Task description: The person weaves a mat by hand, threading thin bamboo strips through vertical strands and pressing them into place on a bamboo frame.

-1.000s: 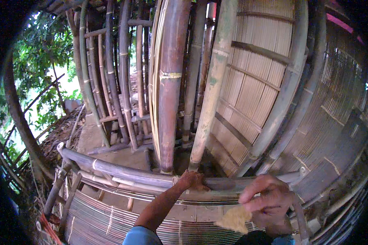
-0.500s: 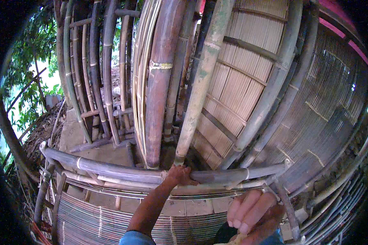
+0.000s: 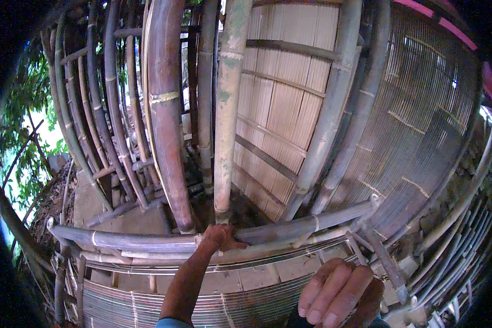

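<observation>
My left hand (image 3: pixel 220 239) is wrapped over a thick horizontal bamboo rail (image 3: pixel 134 240), its fingers closed around the top. Just beyond it, the foot of a pale upright bamboo pole (image 3: pixel 228 126) comes down at the rail. My right hand (image 3: pixel 339 295) is raised close in front of me at the lower right, fingers curled in. Whatever it may hold is hidden behind those fingers. Left of the pale pole leans a thicker purplish-brown bamboo pole (image 3: pixel 167 120), with a few thin pale strips (image 3: pixel 147 109) along its left side.
Below the rail lies a slatted bamboo surface (image 3: pixel 115 303). Beyond stand a bamboo frame (image 3: pixel 101 109) at left and a pale slatted panel (image 3: pixel 281 82). A dark woven screen (image 3: pixel 421 120) rises at right, above a stack of bamboo lengths (image 3: pixel 459 251).
My view has turned rightward, so the poles and panel sit further left. The left hand still grips the rail. My right hand remains raised and curled, showing a little more of its fingers.
</observation>
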Tool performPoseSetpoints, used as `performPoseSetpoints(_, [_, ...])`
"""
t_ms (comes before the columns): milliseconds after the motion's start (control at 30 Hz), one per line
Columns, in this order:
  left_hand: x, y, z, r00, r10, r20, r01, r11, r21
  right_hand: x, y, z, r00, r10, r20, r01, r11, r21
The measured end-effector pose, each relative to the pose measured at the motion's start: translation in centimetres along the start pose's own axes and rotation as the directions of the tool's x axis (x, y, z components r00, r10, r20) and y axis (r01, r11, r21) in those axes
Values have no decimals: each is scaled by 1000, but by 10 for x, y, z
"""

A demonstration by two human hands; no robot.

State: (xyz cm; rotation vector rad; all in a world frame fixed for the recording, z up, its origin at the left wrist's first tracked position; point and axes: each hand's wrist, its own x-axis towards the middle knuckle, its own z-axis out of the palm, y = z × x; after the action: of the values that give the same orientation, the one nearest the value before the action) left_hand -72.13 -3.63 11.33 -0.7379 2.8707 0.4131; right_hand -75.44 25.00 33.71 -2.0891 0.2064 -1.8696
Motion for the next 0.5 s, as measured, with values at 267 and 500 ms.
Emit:
performPoseSetpoints(267, [9,-12,22,1000,-19,0,19,999,31,-15,-16,8,1000,-4,23,8,990,-143])
performPoseSetpoints(500, [10,-13,23,1000,1,1,-1,1000,-18,-46,10,17,940,-237,-245,191,962,-195])
